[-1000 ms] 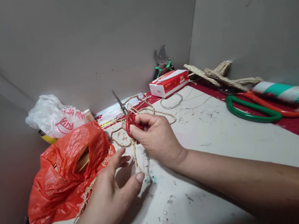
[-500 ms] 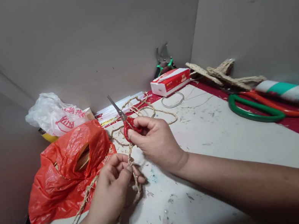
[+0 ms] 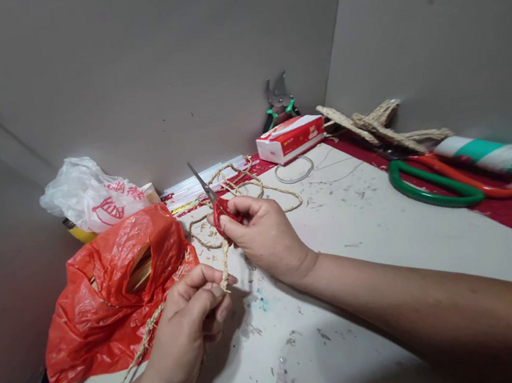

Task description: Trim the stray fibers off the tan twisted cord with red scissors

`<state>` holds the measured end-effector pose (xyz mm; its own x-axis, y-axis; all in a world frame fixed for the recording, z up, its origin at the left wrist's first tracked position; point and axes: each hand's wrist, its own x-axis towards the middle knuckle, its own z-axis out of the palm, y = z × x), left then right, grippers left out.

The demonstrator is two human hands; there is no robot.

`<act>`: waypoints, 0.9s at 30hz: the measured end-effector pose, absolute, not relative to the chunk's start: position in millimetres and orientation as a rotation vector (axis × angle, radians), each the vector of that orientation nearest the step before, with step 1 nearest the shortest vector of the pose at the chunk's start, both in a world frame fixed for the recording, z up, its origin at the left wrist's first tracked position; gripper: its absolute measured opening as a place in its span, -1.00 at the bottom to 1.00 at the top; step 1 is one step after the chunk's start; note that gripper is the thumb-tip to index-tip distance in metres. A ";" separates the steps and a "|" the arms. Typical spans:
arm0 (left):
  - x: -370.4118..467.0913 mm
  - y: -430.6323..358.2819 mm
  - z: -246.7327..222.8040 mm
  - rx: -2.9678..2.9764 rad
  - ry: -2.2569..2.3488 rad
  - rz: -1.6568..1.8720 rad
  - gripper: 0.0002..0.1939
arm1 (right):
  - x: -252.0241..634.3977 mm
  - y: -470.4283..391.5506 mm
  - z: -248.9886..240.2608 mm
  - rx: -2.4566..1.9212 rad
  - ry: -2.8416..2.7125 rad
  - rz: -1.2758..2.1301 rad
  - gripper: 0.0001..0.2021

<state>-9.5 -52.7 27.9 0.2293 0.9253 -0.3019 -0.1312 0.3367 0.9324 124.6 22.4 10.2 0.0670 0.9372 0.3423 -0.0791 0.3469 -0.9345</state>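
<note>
My right hand (image 3: 268,232) is closed around the red handles of a small pair of scissors (image 3: 221,212), its narrow blades pointing up and away from me. From beneath that hand a pale braided straw rope (image 3: 225,259) runs down to my left hand (image 3: 195,311), whose thumb and fingers pinch it. More of the braid passes under my left wrist, with one length showing at the bottom edge and another beside the red bag. Behind the scissors a loose coil of thin rope (image 3: 281,195) lies on the table.
On the left sit a red plastic bag (image 3: 84,314) and a white plastic bag (image 3: 88,194). Along the back are clear sticks (image 3: 187,194), a tissue pack (image 3: 291,139) and green-handled pruners (image 3: 279,98). At right lie dry wood pieces (image 3: 388,125), large green-and-orange-handled shears (image 3: 435,194) and a striped roll (image 3: 502,155).
My left hand's grip on the braid has shifted, and its fingers are more curled. The braid below the pinch no longer hangs in front of the fingers. The scissors have moved slightly right.
</note>
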 end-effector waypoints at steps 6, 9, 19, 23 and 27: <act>-8.1 -58.2 32.1 0.832 0.977 0.870 -0.93 | 124.3 22.5 12.2 -0.808 -1.237 1.053 -0.81; -8.3 -57.5 31.8 0.802 0.958 0.897 -0.90 | 126.0 24.5 15.3 -0.772 -1.220 1.105 -0.81; -10.4 -49.8 20.4 0.823 1.058 1.000 -0.66 | 127.2 29.3 10.8 -0.722 -1.213 1.219 -0.84; -10.4 -51.2 20.4 0.847 1.030 1.017 -0.65 | 125.7 31.1 8.5 -0.732 -1.236 1.222 -0.84; -11.9 -50.1 21.4 0.775 0.951 0.997 -0.69 | 126.8 35.0 6.3 -0.735 -1.274 1.192 -0.79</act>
